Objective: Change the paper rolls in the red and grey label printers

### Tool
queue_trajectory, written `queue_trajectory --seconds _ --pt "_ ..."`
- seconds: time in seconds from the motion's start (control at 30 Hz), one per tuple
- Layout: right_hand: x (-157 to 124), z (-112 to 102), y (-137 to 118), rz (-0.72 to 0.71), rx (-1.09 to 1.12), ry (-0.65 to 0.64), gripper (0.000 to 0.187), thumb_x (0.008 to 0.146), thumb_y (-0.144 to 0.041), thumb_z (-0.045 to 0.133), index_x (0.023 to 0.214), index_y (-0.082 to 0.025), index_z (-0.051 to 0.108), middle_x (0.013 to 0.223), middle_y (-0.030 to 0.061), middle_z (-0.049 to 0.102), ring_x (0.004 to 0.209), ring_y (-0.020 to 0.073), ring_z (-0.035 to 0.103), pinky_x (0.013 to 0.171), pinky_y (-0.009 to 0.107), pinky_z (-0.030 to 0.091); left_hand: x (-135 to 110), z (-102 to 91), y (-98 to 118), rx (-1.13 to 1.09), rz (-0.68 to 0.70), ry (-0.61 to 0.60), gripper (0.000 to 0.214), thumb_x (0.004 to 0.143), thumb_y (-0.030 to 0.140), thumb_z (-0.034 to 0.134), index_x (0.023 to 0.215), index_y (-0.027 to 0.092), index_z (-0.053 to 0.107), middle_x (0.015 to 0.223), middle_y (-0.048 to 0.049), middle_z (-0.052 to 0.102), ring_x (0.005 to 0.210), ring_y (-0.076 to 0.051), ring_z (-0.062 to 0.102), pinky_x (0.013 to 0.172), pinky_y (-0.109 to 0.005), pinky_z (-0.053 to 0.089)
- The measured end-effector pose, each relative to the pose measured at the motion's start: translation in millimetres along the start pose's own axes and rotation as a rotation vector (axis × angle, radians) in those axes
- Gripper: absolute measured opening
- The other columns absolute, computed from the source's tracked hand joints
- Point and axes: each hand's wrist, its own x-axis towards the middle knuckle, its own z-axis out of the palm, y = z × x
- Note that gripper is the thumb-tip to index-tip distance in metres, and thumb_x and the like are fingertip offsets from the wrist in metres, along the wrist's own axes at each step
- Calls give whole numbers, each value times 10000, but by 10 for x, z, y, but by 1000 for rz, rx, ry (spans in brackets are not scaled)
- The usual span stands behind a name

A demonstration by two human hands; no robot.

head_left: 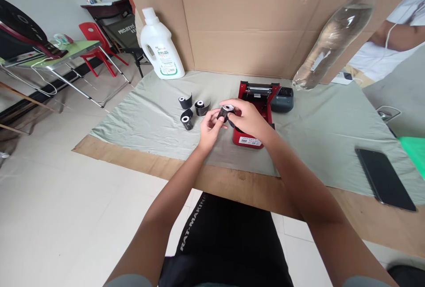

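My left hand [210,128] and my right hand [246,118] both grip a black ribbon roll [226,110] with a white core, held up over the cloth. Left fingers and thumb press its near left side, while the right hand wraps it from above and the right. Three similar black rolls lie to the left: an upper one [185,101], a lower one [186,122] and one nearest my hands [201,108], each with a loose end of strip. Partly hidden under my right hand is a red label printer [249,140] with its cover raised.
A dark grey device [283,100] sits behind the printer. A white detergent jug [161,45] and a tilted water bottle [335,34] stand by a cardboard panel [242,21]. A phone [385,178] lies at the right on the table edge. Another person's arm [401,35] shows beyond the panel.
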Motion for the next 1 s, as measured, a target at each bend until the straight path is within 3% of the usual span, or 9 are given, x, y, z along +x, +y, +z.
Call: queue_trajectory --seconds 0.23,0.37,0.47,0.6,0.73,0.87,1.0 --pt "-34 76 -47 29 -55 39 421 876 -222 600 1281 -210 714 1187 69 771 960 228 690 855 355 523 31 46 -32 5 45 144 564 758 597 872 1094 225 614 1101 -50 687 926 -164 719 709 -254 602" --pt "-27 158 -57 19 -186 109 276 874 -202 589 1116 -221 721 1024 55 763 850 217 660 802 346 499 18 68 -96 12 52 110 525 776 563 864 1082 214 617 1100 -57 689 968 -168 715 785 -266 597" --pt "89 170 -69 31 -288 143 220 877 -178 564 1052 -220 691 916 55 723 813 228 637 766 339 477 23 67 -164 12 -11 87 563 768 500 878 1169 229 590 1245 -90 664 1035 -186 723 800 -271 601" --pt "522 158 -136 66 -416 183 292 876 -128 551 1135 -216 656 1006 99 710 903 276 634 846 383 490 53 67 -235 41 -171 64 584 787 346 856 1256 242 525 1357 -114 615 947 -168 740 664 -235 587" --pt "1163 321 -156 174 -551 43 395 874 -71 588 1243 -203 639 1110 141 710 999 318 655 869 415 514 66 93 -261 34 -305 -36 485 820 270 797 1223 218 532 1209 -79 668 771 -129 727 551 -215 553" --pt "1644 634 46 321 -644 -120 526 845 -38 632 1344 -202 624 1217 158 706 1083 348 688 853 432 566 52 105 -239 62 -306 -104 373 818 179 758 1151 201 592 1098 -43 699 705 -93 687 557 -199 527" --pt "1818 824 389 413 -654 -172 501 813 -79 701 1302 -184 679 1240 184 704 1055 341 709 803 424 598 30 71 -170 137 -243 -116 380 786 85 733 1130 197 620 1116 -48 722 763 -103 686 647 -213 524"
